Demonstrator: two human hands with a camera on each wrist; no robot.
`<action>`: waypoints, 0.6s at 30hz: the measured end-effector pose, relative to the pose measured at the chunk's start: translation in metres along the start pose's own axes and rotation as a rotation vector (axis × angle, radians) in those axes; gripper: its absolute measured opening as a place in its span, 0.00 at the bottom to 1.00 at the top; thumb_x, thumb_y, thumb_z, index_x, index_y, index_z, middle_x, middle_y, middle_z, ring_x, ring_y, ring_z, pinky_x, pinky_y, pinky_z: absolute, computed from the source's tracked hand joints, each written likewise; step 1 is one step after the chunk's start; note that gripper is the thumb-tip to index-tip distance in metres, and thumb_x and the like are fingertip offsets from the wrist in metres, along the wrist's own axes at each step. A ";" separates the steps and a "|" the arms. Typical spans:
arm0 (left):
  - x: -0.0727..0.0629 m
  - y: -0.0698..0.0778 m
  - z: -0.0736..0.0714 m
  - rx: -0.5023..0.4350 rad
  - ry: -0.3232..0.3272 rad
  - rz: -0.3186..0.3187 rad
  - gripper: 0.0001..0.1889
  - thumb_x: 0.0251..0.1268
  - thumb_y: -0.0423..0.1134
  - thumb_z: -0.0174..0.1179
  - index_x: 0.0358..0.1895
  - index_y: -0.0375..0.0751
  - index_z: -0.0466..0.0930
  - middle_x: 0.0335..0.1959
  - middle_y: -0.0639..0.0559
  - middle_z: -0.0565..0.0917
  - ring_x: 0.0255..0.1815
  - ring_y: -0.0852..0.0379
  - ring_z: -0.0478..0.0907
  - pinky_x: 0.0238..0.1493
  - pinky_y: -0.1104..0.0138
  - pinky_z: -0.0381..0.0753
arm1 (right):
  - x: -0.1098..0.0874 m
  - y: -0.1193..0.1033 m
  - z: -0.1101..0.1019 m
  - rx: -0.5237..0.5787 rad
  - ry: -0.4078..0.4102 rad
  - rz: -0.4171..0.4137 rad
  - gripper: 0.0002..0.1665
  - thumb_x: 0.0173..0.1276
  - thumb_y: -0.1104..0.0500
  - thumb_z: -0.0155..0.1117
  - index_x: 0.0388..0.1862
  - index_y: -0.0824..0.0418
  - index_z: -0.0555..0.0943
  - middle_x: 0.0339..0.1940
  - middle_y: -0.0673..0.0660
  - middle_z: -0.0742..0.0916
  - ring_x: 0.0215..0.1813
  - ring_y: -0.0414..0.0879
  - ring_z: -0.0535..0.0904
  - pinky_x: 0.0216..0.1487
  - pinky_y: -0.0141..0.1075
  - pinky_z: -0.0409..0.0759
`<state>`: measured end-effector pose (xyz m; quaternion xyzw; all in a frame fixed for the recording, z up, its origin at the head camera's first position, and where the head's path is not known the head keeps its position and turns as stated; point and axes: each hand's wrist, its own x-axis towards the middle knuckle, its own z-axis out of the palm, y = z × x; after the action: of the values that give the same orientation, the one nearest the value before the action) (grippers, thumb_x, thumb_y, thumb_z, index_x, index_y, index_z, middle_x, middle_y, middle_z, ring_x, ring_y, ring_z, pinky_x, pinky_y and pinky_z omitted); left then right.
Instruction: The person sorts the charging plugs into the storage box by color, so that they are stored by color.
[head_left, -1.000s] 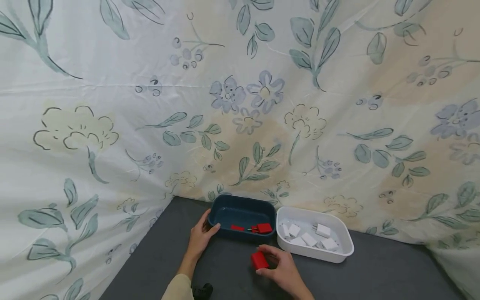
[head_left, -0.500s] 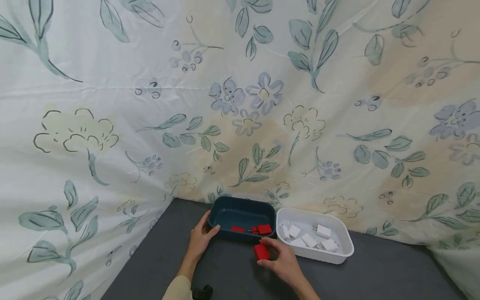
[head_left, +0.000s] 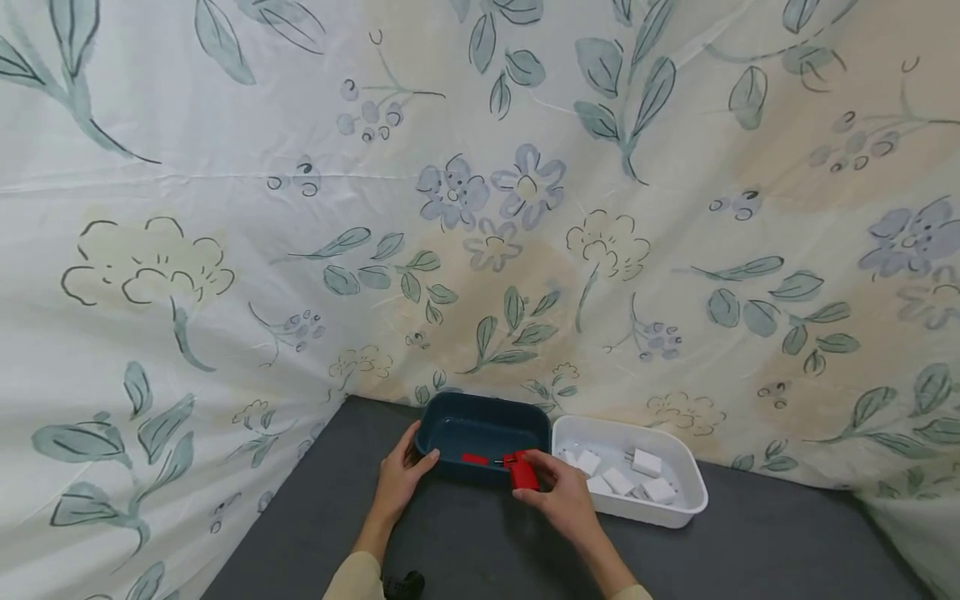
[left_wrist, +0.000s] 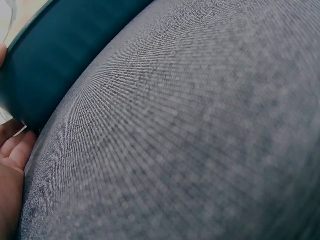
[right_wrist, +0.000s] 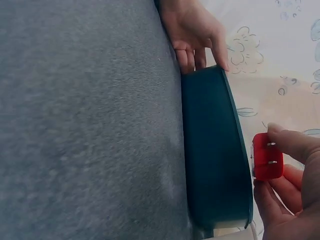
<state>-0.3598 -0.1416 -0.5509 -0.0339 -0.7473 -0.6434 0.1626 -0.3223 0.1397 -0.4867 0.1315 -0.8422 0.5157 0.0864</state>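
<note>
In the head view, my left hand [head_left: 400,477] grips the left end of a dark teal box [head_left: 457,472], thumb at the rim. The right wrist view shows that thumb on the rim and the other fingers low against the end wall. My right hand [head_left: 564,500] pinches a red plug adapter [head_left: 524,477] between thumb and fingertips, at the box's front right rim. Two metal prongs show on this adapter [right_wrist: 267,157] in the right wrist view. Inside the box lie a flat red piece [head_left: 475,458] and another red plug [head_left: 510,460], partly hidden behind the held one.
A white box [head_left: 637,510] stands against the teal box's right side, with several white plug adapters [head_left: 647,462] in it. Both stand on a dark grey cloth surface [head_left: 465,533]. Floral fabric [head_left: 450,317] hangs behind and at the left. A small black object [head_left: 406,586] lies near the left forearm.
My right hand has carried the red plug adapter forward and up, from in front of the teal box to its front right rim. My left hand has stayed at the box's left end.
</note>
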 end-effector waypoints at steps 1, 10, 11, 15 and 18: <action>0.000 0.000 0.000 -0.005 -0.002 -0.005 0.37 0.63 0.43 0.66 0.74 0.46 0.62 0.71 0.38 0.68 0.70 0.42 0.69 0.66 0.52 0.72 | 0.002 0.000 0.001 -0.011 0.005 0.001 0.35 0.49 0.62 0.80 0.58 0.61 0.80 0.56 0.61 0.85 0.54 0.54 0.85 0.53 0.43 0.84; -0.002 0.007 -0.004 -0.028 -0.040 -0.014 0.38 0.62 0.44 0.67 0.75 0.44 0.60 0.71 0.35 0.68 0.70 0.41 0.69 0.67 0.50 0.70 | 0.013 -0.003 0.011 -0.010 0.030 0.002 0.36 0.51 0.60 0.79 0.60 0.65 0.78 0.57 0.62 0.85 0.55 0.55 0.84 0.58 0.46 0.81; -0.004 0.012 -0.005 -0.031 -0.046 -0.015 0.39 0.62 0.44 0.67 0.75 0.42 0.60 0.71 0.34 0.67 0.70 0.40 0.69 0.67 0.49 0.71 | 0.014 -0.003 0.012 -0.010 0.033 0.002 0.36 0.51 0.60 0.79 0.60 0.65 0.78 0.57 0.62 0.85 0.55 0.55 0.84 0.58 0.46 0.81; -0.010 0.031 -0.008 -0.032 -0.066 -0.020 0.38 0.63 0.40 0.66 0.74 0.38 0.59 0.71 0.33 0.67 0.70 0.39 0.68 0.67 0.49 0.71 | 0.019 -0.006 0.016 -0.023 0.038 0.014 0.35 0.53 0.59 0.78 0.61 0.65 0.78 0.57 0.61 0.85 0.56 0.54 0.83 0.59 0.48 0.80; -0.012 0.037 -0.009 -0.024 -0.068 -0.031 0.37 0.64 0.40 0.65 0.74 0.39 0.59 0.71 0.33 0.67 0.70 0.39 0.68 0.67 0.49 0.70 | 0.023 -0.008 0.018 -0.026 0.036 0.034 0.34 0.55 0.59 0.76 0.62 0.64 0.77 0.58 0.61 0.84 0.56 0.55 0.83 0.59 0.49 0.80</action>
<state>-0.3368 -0.1417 -0.5181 -0.0462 -0.7449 -0.6534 0.1265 -0.3415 0.1169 -0.4817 0.1067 -0.8492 0.5084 0.0946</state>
